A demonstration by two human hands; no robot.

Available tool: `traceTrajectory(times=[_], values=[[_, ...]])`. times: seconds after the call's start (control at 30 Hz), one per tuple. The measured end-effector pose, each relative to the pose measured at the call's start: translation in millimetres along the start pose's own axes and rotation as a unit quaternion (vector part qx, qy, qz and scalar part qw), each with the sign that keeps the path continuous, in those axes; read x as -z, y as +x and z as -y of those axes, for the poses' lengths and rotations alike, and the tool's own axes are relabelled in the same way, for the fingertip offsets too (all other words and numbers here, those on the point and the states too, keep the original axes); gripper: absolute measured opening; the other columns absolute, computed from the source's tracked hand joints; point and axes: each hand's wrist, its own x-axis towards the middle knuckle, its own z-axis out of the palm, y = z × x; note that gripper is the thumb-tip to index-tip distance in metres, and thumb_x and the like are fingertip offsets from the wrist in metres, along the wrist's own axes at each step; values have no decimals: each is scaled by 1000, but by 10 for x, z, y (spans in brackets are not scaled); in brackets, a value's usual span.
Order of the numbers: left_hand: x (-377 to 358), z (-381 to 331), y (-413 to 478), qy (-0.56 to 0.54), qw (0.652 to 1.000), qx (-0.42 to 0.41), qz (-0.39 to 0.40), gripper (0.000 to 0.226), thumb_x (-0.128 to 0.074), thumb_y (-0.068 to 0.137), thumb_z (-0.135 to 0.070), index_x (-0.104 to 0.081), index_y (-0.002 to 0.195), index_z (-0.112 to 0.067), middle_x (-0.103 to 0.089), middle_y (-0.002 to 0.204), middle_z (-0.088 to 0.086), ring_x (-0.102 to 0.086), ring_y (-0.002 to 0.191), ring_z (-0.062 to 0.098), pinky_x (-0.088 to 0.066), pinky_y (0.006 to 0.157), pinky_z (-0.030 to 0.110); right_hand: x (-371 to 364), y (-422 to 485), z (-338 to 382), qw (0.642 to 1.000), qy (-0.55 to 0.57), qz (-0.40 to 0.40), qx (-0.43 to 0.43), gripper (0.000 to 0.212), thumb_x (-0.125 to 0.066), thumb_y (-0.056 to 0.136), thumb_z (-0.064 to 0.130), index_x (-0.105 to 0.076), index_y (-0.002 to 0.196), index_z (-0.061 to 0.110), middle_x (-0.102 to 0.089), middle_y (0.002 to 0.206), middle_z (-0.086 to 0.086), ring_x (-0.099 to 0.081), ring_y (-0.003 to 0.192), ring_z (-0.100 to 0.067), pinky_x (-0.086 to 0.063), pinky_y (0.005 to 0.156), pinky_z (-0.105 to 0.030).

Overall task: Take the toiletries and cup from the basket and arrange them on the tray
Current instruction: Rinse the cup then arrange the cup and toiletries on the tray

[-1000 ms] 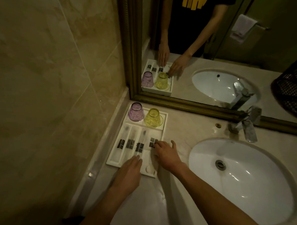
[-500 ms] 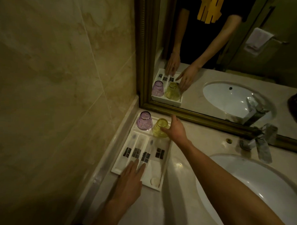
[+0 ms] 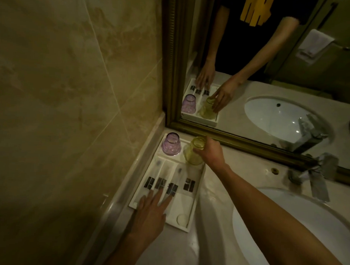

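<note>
Nearest edge, left hand (image 3: pixel 150 216): I see it lying flat with fingers spread, fingertips (image 3: pixel 169 198) on the near part of the tray; it grips nothing.
Tray (image 3: pixel 183 225): white, compartmented, lying on the table (image 3: pixel 223 197) in the corner by the tiled wall (image 3: pixel 72 89); its long axis runs away from me toward the mirror (image 3: pixel 271 76).
Toiletry packets (image 3: pixel 169 181): long clear sachets with dark labels lie side by side in the tray's slots, lengthwise along the tray, labels toward my end.
Round recess (image 3: pixel 182 219): at the tray's near right corner; I cannot tell what sits in it.
Sink (image 3: pixel 305 226): white basin to the right of the tray, the tap (image 3: pixel 317 181) behind it.
Right hand (image 3: pixel 209 153): reached across to the tray's far end, fingers closed around the yellow cup.
Yellow cup (image 3: pixel 194 152): at the far right of the tray, tilted, narrow end up and leaning toward the mirror; I cannot tell whether its wide end touches the tray.
Purple cup (image 3: pixel 171 144): far left compartment, upright on its wide end, just beside the yellow one.
</note>
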Motion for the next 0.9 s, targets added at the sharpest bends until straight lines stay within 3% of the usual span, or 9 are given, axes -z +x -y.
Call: traceTrajectory(times=[0.63,0.9], values=[[14,60,12,-29,1000,-5,7,65,-41,102,-36,-7,156,-44,-2,169,0,3,155,25,-8,125,46,-71,-73,-62,999,21,26,-35,58,-86,74,27,-59,120,4,-68,118,-22,-64,107,-40,-53,86,-42],[49,15,-43,-28,1000,-8,-4,63,-40,102,-39,-7,156,-44,1,169,0,6,155,23,-7,125,44,-88,-93,-59,998,5,46,-34,67,-85,76,28,-52,129,5,-63,126,-23,-60,114,-40,-51,91,-42]])
